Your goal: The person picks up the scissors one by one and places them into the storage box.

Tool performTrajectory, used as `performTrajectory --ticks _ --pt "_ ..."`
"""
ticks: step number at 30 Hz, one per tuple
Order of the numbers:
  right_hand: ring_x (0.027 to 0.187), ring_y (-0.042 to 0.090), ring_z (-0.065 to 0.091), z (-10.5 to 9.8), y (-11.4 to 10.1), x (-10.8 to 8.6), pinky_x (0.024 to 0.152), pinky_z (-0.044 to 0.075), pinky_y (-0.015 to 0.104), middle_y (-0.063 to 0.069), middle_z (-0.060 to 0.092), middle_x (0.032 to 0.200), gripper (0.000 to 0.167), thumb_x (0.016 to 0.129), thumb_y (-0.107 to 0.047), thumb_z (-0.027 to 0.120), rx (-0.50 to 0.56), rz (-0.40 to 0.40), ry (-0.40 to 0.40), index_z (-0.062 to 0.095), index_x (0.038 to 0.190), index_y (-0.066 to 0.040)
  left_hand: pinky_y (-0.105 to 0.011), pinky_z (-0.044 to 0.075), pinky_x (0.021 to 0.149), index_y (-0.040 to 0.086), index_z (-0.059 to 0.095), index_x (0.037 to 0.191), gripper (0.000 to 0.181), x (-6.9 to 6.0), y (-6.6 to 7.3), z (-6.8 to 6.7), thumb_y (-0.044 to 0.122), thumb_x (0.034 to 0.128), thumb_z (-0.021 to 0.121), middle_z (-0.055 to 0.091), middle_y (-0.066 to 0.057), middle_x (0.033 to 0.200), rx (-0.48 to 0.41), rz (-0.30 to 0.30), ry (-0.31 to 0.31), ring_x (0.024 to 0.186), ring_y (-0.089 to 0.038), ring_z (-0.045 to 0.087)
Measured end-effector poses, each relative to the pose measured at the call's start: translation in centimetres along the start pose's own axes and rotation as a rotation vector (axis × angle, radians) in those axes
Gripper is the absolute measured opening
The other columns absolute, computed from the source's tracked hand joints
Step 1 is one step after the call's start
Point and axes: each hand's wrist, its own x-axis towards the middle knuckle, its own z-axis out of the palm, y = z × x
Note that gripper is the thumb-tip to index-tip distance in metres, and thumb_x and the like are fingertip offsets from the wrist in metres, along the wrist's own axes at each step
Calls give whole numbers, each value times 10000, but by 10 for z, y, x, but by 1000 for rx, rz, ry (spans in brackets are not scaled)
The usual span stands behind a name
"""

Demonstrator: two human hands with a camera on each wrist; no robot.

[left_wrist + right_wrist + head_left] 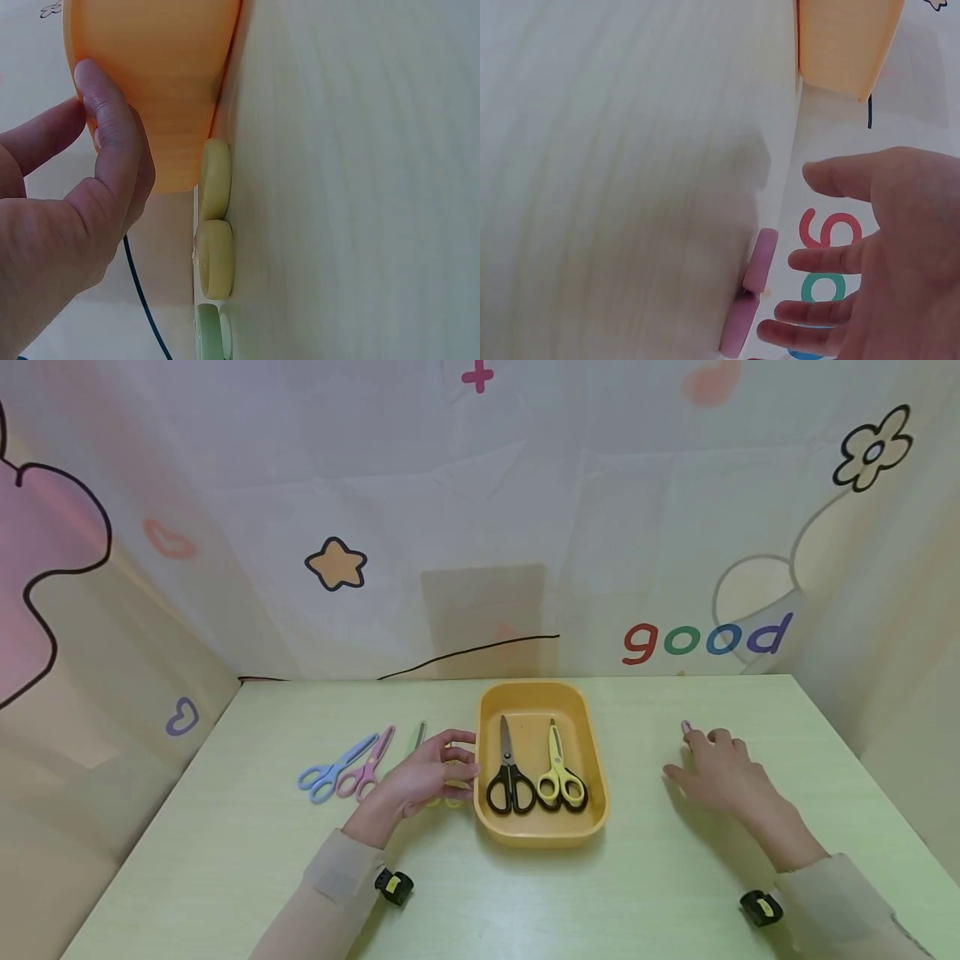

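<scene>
A yellow tray point(540, 837) stands mid-table, holding black-handled scissors point(508, 781) and yellow scissors point(556, 772). Another black handle shows beneath the yellow pair. My left hand point(431, 772) touches the tray's left rim with its fingertips; the left wrist view puts its fingers point(112, 142) against the outer wall. Partly hidden under this hand lie green scissors point(417, 737) and yellow handle loops point(217, 259). My right hand point(723, 777) hovers, fingers spread, over a pink pair of what looks like scissors point(761, 260); only its edge and tip show. Nothing is in its grasp.
Blue scissors point(326, 777) and pink scissors point(367, 770) lie on the pale table point(487, 902) left of my left hand. A printed curtain point(637, 527) rises behind the table's back edge and along both sides.
</scene>
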Motion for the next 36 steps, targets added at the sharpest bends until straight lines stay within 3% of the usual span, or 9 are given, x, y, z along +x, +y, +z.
performTrajectory --ticks 6,12,16,23,30,36 --pt "1179 668 325 2 8 -4 792 410 822 480 276 1359 860 966 -391 663 16 -33 -46 255 1545 96 -353 615 771 -40 360 1483 546 1 -1 0 -65 994 603 542 -124 1087 3 -1 2 857 -195 618" --pt "1196 677 316 4 8 -6 791 368 860 483 277 1349 699 954 -269 618 15 -55 -57 311 1500 42 -355 614 780 -37 357 1488 549 0 -1 -1 -58 998 603 541 -131 1102 9 -3 -2 867 -200 615" --pt "1181 655 333 4 7 -6 781 375 844 468 309 1328 675 945 -248 619 1 -59 -59 323 1486 27 -353 613 777 -33 360 1487 548 0 -1 -1 -59 997 603 544 -129 1100 5 -5 -2 864 -200 615" --pt "1095 598 376 2 6 -7 714 442 690 428 365 1193 739 922 -236 638 -6 -73 -54 289 1503 56 -347 614 764 -33 365 1482 541 1 -1 -1 -66 996 601 546 -127 1090 1 -2 3 858 -200 617" --pt "973 515 395 4 7 -7 669 437 526 308 376 1011 430 911 -164 665 18 -69 -69 445 1244 -3 -337 613 757 -36 361 1486 552 0 0 -1 -69 992 604 551 -124 1086 1 -2 3 860 -197 622" --pt "956 525 351 3 8 -7 673 426 503 304 358 972 348 921 -166 635 41 -53 -83 461 1176 -5 -326 611 751 -34 358 1491 562 1 -1 -1 -68 990 609 552 -120 1084 2 -6 2 850 -195 624"
